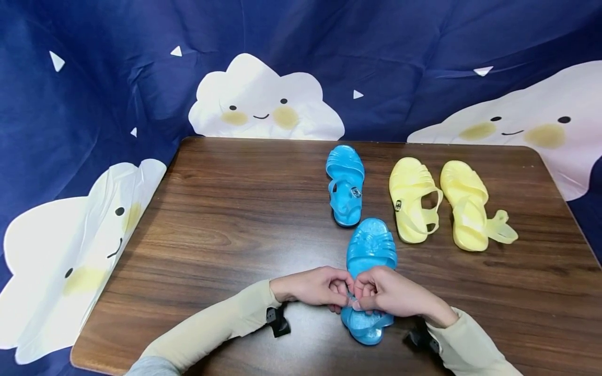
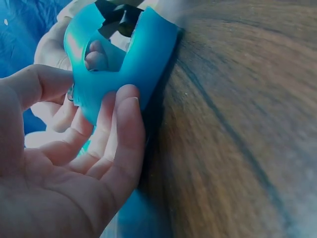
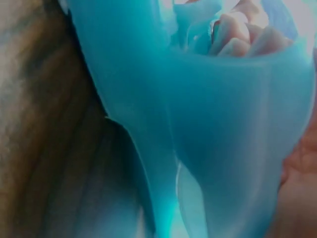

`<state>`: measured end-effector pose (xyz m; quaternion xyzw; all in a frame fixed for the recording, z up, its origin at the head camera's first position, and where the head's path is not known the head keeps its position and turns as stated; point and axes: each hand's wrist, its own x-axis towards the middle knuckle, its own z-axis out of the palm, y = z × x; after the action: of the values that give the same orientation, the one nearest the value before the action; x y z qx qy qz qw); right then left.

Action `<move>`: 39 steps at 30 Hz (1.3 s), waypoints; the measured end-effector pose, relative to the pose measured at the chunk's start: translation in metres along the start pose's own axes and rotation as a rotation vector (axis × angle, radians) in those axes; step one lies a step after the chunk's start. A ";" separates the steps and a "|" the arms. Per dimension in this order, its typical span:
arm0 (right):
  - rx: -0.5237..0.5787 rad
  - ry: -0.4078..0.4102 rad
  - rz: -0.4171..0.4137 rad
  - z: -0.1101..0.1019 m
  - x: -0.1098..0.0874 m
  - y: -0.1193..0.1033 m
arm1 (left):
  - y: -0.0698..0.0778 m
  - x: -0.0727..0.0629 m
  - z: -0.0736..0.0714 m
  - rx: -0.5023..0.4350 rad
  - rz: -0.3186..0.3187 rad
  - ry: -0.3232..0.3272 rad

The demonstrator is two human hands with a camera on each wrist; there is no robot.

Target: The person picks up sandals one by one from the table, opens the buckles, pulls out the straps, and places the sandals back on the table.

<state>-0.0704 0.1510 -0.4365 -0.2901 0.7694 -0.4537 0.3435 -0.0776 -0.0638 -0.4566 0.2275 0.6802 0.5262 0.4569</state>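
A blue jelly sandal [image 1: 371, 245] lies near the table's front, its toe pointing away. My left hand [image 1: 324, 286] is at its left side and pinches the ankle strap near the buckle. From the right, my right hand [image 1: 392, 292] meets it, thumb and forefinger pinching the strap at the same spot. In the left wrist view, the left fingers [image 2: 130, 114] lie along the sandal's blue side [image 2: 148, 49], with the thumb on the strap edge. The blue heel strap [image 3: 228, 114] fills much of the right wrist view, fingers showing behind it. The buckle is mostly hidden by the fingers.
Another blue sandal [image 1: 345, 162] lies just beyond, its strap looped. Two yellow sandals [image 1: 408, 175] [image 1: 463, 180] lie to the right; the farther one has its strap splayed out sideways. A dark blue cloth [image 1: 376, 47] with clouds hangs behind the wooden table [image 1: 235, 209].
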 end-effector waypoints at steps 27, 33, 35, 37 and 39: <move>0.312 -0.123 -0.089 -0.003 -0.004 0.021 | 0.006 0.010 0.001 0.158 -0.040 -0.030; 0.339 -0.123 -0.097 -0.005 -0.004 0.025 | 0.004 0.010 0.001 0.100 -0.025 -0.053; 0.350 -0.131 -0.098 -0.006 -0.005 0.026 | 0.004 0.011 0.001 0.081 -0.028 -0.057; 0.356 -0.137 -0.098 -0.007 -0.005 0.027 | 0.003 0.011 0.000 0.073 -0.024 -0.067; 0.364 -0.138 -0.106 -0.008 -0.005 0.029 | 0.001 0.011 0.000 0.072 -0.012 -0.076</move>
<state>-0.0775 0.1711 -0.4580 -0.2939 0.6328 -0.5818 0.4179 -0.0834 -0.0550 -0.4599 0.2597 0.6819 0.4898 0.4771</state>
